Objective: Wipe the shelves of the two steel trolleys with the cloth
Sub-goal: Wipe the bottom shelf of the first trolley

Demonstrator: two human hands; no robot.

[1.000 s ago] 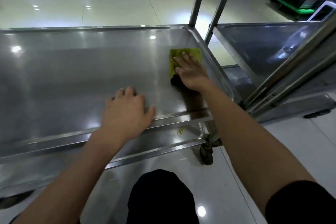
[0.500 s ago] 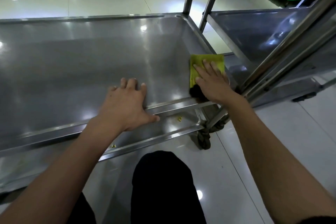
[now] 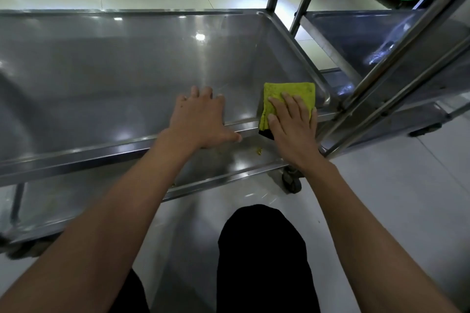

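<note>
A person bends over the middle shelf (image 3: 127, 71) of a steel trolley (image 3: 292, 40), wiping its near right corner with a folded yellow-green cloth (image 3: 290, 91). The right hand (image 3: 292, 122) lies flat on the cloth, fingers straight and spread, pressing it down against the steel and over the shelf's front lip; nothing is pinched or curled round, so the palm does the work and the cloth slides under it. A dark underside of the cloth shows at the lip beneath the thumb. The left hand (image 3: 201, 119) rests on the same front rim, fingers draped loosely over the edge and thumb along the rail, apparently to brace the body and keep the wheeled trolley from rolling away under the push of the wipe. It holds nothing.

Below, the lower shelf (image 3: 229, 160) carries a few small yellowish crumbs (image 3: 259, 152), which suggests it is yet to be cleaned. A caster wheel (image 3: 292, 181) stands on the pale tiled floor (image 3: 394, 198) just beside the right wrist. The second trolley (image 3: 368, 40) is parked close on the right, its slanting uprights (image 3: 396, 66) crossing near the cloth. Judging by the corner position, this shelf's wipe looks close to its end, with other shelves remaining.
</note>
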